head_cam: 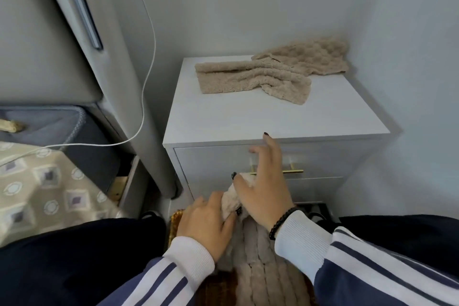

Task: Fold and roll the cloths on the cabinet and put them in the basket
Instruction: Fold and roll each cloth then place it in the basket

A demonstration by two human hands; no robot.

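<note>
Rolling a beige cloth (260, 263) on the lap, low in frame, in front of the white cabinet (273, 117). Left hand (208, 223) has fingers curled round the rolled-up end, gripping it. Right hand (263, 189) lies across the same roll w/ fingers spread and mostly straight, thumb against the fabric, index lifted toward the cabinet edge; looks like pressing, not clamping.

Cloth's long axis runs roughly toward/away from the person: loose ribbed tail trails back under the wrists, roll sits at the far end w/ its axis left-right. Tail lies over what seems to be a woven basket (175, 226), only brown edges showing, so can't tell how much of the cloth is in it.

Two more cloths on the cabinet top, unfolded: front cloth (248, 77) lies left-right w/ its right end drooping toward the front edge; back cloth (310, 57) is bunched in the rear right corner against the wall, overlapping the front one.

Handling, my guess: light, soft, thick fleece-type fabric, zero stiffness, high friction so not slippery, nothing fragile. Roll will spring open if let go, so keep one hand on it until it's wedged in the basket. Best hold is across the full roll width, palm on top and thumb under. For the cabinet ones, grab two corners of a short edge and pull flat before folding.
</note>
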